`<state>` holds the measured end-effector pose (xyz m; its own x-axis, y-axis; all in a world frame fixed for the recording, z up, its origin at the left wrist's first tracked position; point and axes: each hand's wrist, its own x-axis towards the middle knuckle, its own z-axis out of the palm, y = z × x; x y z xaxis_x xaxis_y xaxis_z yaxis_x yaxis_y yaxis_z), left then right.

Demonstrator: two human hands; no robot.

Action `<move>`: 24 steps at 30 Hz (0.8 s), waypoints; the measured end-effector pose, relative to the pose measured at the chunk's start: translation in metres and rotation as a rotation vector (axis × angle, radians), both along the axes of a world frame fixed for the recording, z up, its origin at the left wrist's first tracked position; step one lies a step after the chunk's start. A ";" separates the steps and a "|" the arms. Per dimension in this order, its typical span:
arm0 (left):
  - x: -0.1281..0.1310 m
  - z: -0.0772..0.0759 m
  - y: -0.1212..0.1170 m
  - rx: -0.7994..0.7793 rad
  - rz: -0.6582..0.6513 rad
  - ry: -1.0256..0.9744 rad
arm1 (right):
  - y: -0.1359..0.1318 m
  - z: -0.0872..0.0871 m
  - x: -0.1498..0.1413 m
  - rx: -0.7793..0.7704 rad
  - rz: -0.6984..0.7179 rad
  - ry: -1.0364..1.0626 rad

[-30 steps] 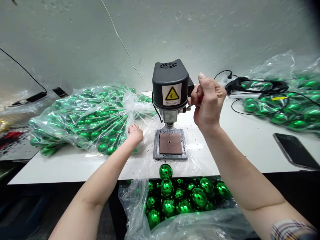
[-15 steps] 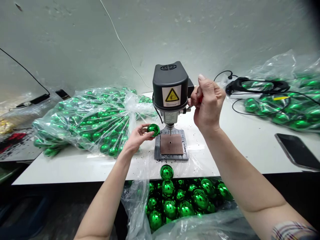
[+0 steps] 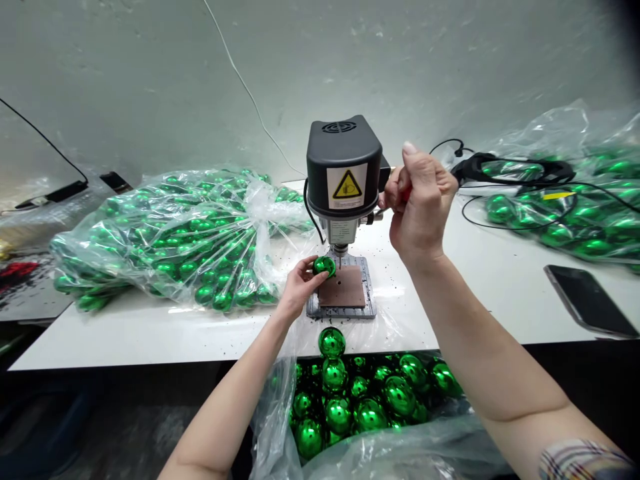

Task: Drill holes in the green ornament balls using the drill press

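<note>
Pinched in the fingers of my left hand (image 3: pixel 303 285) is a shiny green ball ornament (image 3: pixel 324 267). It sits just left of the bit of a small black drill press (image 3: pixel 343 160), over the left part of the press base. On that base (image 3: pixel 371 303) lies a brown square plate (image 3: pixel 345 293) with a small hole in it. My right hand (image 3: pixel 423 197) is closed around the feed lever on the right side of the press; a little red shows between the fingers. A single green ball (image 3: pixel 332 342) stands near the table's front edge, above more balls.
An open plastic bag (image 3: pixel 420 453) of green balls (image 3: pixel 399 395) is below the table edge. A tied clear bag (image 3: pixel 170 233) of green balls lies left, another bag (image 3: pixel 595 227) right. A phone (image 3: pixel 590 300), a black strap (image 3: pixel 515 168) and cables lie on the white table (image 3: pixel 125 340).
My left hand has carried the green ball ornament to the right, closer to the drill bit and over the base. My right hand keeps its grip on the lever. The view has shifted slightly.
</note>
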<state>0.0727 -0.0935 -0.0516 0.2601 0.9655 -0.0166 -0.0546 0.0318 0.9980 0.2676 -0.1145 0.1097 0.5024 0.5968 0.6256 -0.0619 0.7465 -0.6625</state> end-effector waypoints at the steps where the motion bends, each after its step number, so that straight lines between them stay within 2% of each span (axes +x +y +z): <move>1: 0.004 -0.003 0.002 0.027 -0.012 0.018 | -0.001 0.001 -0.001 -0.003 0.003 0.010; 5: 0.011 -0.010 0.010 0.084 -0.099 0.101 | -0.006 0.008 -0.006 -0.003 0.009 0.093; 9: 0.010 -0.009 0.015 0.194 -0.155 0.287 | -0.009 0.012 -0.008 -0.017 0.008 0.112; 14: 0.011 -0.004 0.012 0.359 -0.220 0.390 | -0.008 0.011 -0.008 -0.035 -0.024 0.077; 18: 0.018 -0.006 0.005 0.454 -0.233 0.437 | -0.010 0.012 -0.008 -0.031 -0.009 0.096; 24: 0.022 -0.019 0.000 0.320 -0.229 0.327 | -0.011 0.012 -0.007 -0.017 0.007 0.062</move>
